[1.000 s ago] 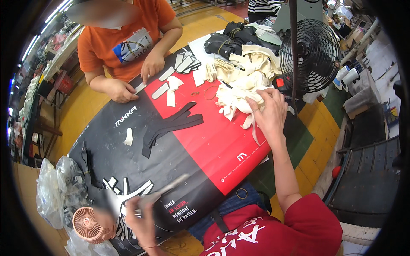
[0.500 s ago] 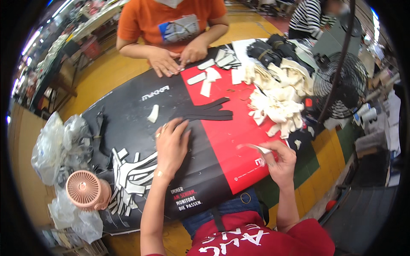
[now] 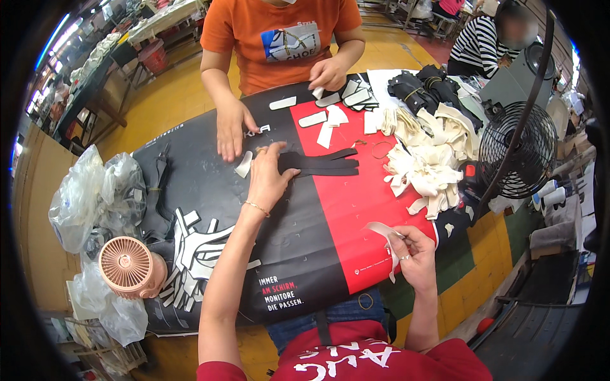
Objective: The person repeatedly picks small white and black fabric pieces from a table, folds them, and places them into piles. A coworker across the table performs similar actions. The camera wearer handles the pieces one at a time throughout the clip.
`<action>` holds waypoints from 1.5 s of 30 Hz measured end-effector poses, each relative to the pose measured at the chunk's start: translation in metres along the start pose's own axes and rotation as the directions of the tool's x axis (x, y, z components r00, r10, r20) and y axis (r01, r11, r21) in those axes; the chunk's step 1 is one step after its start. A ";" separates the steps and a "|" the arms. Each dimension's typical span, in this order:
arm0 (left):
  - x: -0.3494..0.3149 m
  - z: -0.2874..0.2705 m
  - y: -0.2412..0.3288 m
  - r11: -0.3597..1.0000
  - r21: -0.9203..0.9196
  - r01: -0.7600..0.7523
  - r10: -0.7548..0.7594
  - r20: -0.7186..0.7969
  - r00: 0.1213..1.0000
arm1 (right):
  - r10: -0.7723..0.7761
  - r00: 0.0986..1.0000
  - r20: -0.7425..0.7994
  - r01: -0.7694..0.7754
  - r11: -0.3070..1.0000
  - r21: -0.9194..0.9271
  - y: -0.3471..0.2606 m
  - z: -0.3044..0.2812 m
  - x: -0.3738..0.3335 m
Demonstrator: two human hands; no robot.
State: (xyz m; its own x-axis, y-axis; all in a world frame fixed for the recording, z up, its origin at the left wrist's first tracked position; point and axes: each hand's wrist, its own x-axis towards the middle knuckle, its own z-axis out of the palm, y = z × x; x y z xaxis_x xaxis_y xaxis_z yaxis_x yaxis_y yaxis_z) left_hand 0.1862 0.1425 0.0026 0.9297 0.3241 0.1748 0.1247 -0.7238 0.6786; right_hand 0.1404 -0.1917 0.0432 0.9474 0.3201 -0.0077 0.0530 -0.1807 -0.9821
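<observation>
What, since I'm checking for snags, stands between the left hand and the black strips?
Nothing visible: the left hand is at the left end of the black strips. The small white piece lies on the hand's other side, near a co-worker's hand, not between.

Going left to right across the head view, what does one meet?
Pink desk fan, pile of black-edged white cut pieces, black fabric strips, person's right hand, black wire-caged fan.
</observation>
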 end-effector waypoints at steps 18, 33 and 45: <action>0.005 0.006 -0.006 0.945 0.253 -0.205 0.236 -0.098 0.967 | -0.137 0.959 0.246 0.208 0.933 -0.292 -0.015 0.018 0.023; 0.034 -0.045 -0.001 0.956 -0.291 -0.028 -0.019 -0.155 0.988 | -0.151 0.702 0.696 0.691 0.381 -0.614 0.017 0.107 0.133; -0.135 -0.081 0.087 0.403 -0.894 0.197 -0.158 0.144 0.977 | -0.325 0.866 0.381 0.437 0.863 -0.255 -0.009 0.026 0.112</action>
State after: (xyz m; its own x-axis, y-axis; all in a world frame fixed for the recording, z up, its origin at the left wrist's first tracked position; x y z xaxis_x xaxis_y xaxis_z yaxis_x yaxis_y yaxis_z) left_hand 0.0433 0.0852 0.0960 0.9383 0.3436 -0.0390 -0.0766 0.3165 0.9455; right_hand 0.2381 -0.1299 0.0467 0.6827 0.6897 0.2413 0.5399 -0.2536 -0.8026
